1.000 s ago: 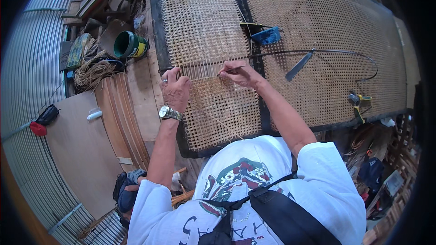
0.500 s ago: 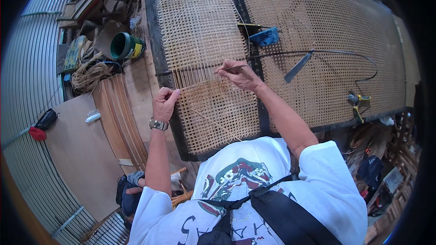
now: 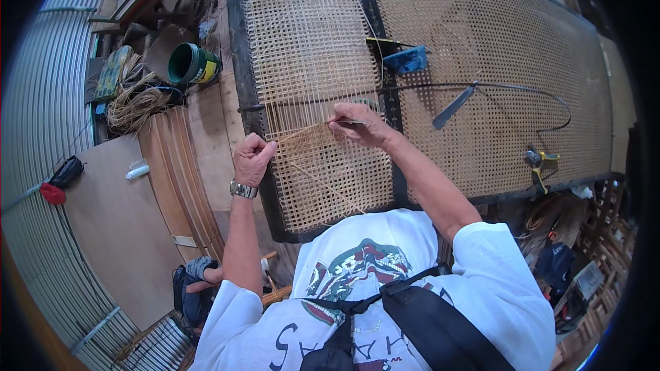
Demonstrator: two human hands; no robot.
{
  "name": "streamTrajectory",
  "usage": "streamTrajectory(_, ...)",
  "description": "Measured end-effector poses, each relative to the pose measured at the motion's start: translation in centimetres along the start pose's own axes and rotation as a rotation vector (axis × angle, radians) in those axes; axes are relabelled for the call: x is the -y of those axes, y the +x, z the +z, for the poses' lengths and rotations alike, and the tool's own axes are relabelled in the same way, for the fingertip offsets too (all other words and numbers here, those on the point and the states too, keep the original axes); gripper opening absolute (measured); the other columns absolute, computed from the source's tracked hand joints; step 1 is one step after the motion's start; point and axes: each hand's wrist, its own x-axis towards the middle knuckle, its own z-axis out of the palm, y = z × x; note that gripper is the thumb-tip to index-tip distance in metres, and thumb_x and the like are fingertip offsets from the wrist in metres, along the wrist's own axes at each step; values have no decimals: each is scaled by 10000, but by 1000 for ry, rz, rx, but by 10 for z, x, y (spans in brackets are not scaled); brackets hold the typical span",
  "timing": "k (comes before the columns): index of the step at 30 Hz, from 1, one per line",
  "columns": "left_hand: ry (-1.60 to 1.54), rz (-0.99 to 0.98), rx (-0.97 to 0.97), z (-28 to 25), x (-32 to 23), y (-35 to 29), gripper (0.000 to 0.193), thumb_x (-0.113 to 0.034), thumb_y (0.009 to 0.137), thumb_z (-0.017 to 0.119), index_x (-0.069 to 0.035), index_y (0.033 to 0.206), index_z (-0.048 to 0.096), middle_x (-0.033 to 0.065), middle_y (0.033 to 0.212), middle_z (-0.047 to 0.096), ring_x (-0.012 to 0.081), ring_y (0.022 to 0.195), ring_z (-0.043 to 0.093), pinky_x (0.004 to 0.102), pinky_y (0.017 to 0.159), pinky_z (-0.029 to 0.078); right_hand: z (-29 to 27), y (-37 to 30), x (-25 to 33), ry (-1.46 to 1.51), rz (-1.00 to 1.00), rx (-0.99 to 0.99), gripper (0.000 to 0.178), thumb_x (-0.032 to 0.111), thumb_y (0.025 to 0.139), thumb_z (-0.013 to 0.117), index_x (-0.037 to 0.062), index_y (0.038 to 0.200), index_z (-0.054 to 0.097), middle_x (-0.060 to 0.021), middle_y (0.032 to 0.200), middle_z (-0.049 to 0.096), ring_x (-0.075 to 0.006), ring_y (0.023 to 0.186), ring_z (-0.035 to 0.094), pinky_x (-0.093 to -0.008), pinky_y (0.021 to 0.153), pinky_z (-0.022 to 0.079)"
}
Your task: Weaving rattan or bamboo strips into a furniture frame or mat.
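A woven cane panel [image 3: 309, 34] in a dark frame lies in front of me, with a band of loose parallel cane strands [image 3: 292, 118] across its near section. My left hand [image 3: 253, 159] is closed at the left frame edge, thumb and finger pinching the end of a cane strand. My right hand [image 3: 361, 126] is closed over the weave, to the right of the loose strands. Between its fingers is a thin, dark, pointed tool [image 3: 352, 122]; its exact kind is hard to make out. A loose cane strand [image 3: 323, 184] slants over the weave nearer to me.
On the larger cane section [image 3: 495, 48] lie a long dark rod [image 3: 522, 86], a grey blade-shaped piece [image 3: 454, 108], a blue-and-yellow clamp [image 3: 405, 60] and another yellow clamp [image 3: 540, 165]. Left stand a green bucket [image 3: 189, 65] and a cane bundle [image 3: 137, 106]. Another person [image 3: 199, 288] is at lower left.
My right hand has come a little toward me across the weave, still holding the thin tool. My left hand remains at the left frame edge, its fingers curled tighter. The view has shifted slightly.
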Motion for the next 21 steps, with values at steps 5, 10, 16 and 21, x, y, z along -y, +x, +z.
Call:
streamTrajectory(5,29,72,-7,-3,21,1,294,-78,896,751,-76,696,536,-52,677,493,26,615,443,218,549,357,2,2,5,-59,58,-210,114,102,961,701,14,952,628,-11,846,659,-57,781,593,-237,699,498)
streamTrajectory(10,-27,-44,-31,1,2,0,291,-50,869,755,-57,689,527,-38,676,495,51,615,449,245,565,385,6,-3,18,-215,5,-150,155,152,983,686,51,1095,718,-37,1036,720,-104,920,661,-259,813,546)
streamTrajectory(16,-32,-13,-41,1,4,-1,300,-94,894,765,-66,701,537,-55,677,513,27,615,450,226,550,368,9,0,13,-359,-139,-110,109,73,944,703,3,1027,715,-59,873,694,-102,766,613,-251,671,493)
streamTrajectory(21,-4,-11,-66,-2,3,10,279,-120,870,800,-60,714,576,-65,677,504,35,633,455,242,565,385,5,-4,8,-336,-56,-69,102,66,942,703,13,1025,729,-43,928,711,-103,823,624,-258,711,507)
